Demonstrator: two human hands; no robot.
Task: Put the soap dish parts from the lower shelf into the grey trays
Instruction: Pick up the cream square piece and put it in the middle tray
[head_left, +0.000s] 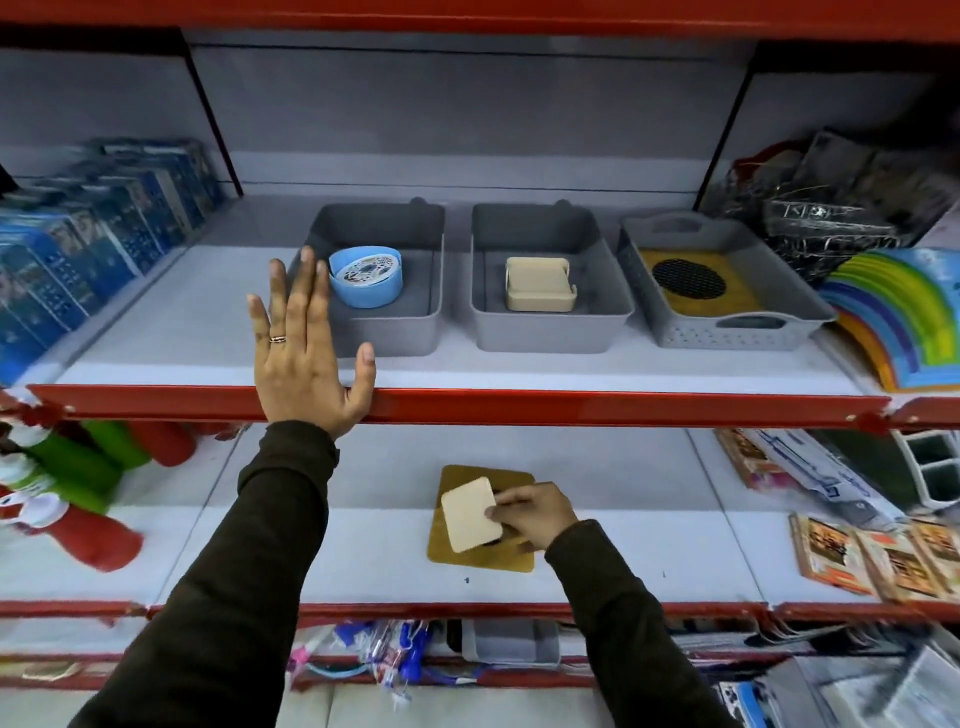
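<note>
The right hand (535, 514) was pinched around a cream soap dish part (470, 514), held over a tan board (480, 551) on the lower shelf (311, 545). The left hand (306, 353) was spread flat by the leftmost grey tray (410, 332), plenty of bare shelf around.

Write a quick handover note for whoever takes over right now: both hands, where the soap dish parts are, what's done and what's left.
Left hand: open, flat by the upper shelf's red edge, holding nothing.
Right hand: gripping the cream square plastic plate above the tan wooden board on the lower shelf.
Done: round blue soap dish in the left grey tray, cream dish in the middle tray, a black-grilled tan board in the perforated right tray.
Left: tray the plate and board.
</note>
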